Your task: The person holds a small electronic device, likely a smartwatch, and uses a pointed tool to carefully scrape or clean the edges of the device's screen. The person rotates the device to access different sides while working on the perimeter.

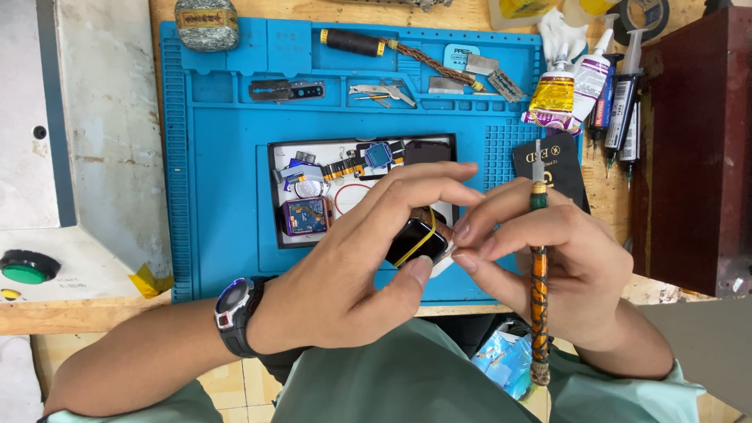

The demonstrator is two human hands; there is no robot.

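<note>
Currently the left hand (352, 258) is pinched around a small black watch body (415, 239) with a yellow band (425, 236) looped over it: fingers arch over the top, thumb braces the near lower corner. Right hand (548, 258) meets it from the other side, fingertips touching the body's right edge, while the same hand keeps a long blade tool with an orange wrapped handle (539, 290) tucked between its fingers, blade tip pointing away from the person

Handling, my read: small, light, rigid case, but glossy, so likely slippery, and the face probably fragile. Best held by the side edges, as now, not by pressing on the face. The band looks elastic and would give under pull

Relative to the grip: watch body sits right between both sets of fingertips, raised above the blue work mat (211, 196). Just beyond the left fingers lies a tray of loose watch parts (313, 196). Glue tubes (583, 86) stand well beyond the right hand. A wristwatch (235, 309) sits on the left wrist
</note>
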